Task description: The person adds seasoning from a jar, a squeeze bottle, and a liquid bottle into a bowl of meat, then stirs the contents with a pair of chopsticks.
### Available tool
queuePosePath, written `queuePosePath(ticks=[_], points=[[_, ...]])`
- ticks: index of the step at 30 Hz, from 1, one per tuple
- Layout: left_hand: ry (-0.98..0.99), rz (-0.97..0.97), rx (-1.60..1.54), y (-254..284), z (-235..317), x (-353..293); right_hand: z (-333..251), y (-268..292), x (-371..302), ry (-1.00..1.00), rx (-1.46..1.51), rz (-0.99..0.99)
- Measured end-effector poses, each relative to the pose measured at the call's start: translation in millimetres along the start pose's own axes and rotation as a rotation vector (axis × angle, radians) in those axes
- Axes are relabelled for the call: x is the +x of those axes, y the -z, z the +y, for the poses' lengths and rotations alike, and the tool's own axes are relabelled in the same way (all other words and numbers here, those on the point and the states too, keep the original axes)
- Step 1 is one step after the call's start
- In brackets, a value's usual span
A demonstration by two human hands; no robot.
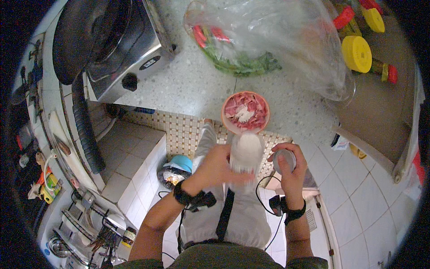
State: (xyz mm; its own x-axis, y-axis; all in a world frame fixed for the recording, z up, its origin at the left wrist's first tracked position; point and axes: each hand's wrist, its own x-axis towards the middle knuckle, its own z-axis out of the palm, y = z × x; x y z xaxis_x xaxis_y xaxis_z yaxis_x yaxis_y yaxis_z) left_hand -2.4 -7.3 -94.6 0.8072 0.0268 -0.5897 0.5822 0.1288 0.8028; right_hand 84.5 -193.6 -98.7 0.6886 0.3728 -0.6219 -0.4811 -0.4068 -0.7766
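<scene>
Just beyond the 2 hands (212,166) (294,174), the orange-rimmed meat bowl (229,124).

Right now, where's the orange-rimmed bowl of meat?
Head view, just right of centre: the bowl sits at near edge of the grey speckled counter, beyond the clear container of white powder in the left hand.

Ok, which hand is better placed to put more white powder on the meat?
Left, probably. The left hand holds the jar, which seems to contain white powder, close to the bowl of meat. The right hand is farther off, holding what looks like a round lid.
</scene>
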Motion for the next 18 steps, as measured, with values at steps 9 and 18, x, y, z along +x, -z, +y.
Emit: queuePosePath(ticks=[9, 18], points=[[0.035, 0.057, 0.035, -2, -36, 6, 4, -1, -2, -0.001, 0.018, -0.005], [0.162, 0.016, 0.041, -3, -48, 9, -1, -4, -8, -0.032, 0.036, -0.021]])
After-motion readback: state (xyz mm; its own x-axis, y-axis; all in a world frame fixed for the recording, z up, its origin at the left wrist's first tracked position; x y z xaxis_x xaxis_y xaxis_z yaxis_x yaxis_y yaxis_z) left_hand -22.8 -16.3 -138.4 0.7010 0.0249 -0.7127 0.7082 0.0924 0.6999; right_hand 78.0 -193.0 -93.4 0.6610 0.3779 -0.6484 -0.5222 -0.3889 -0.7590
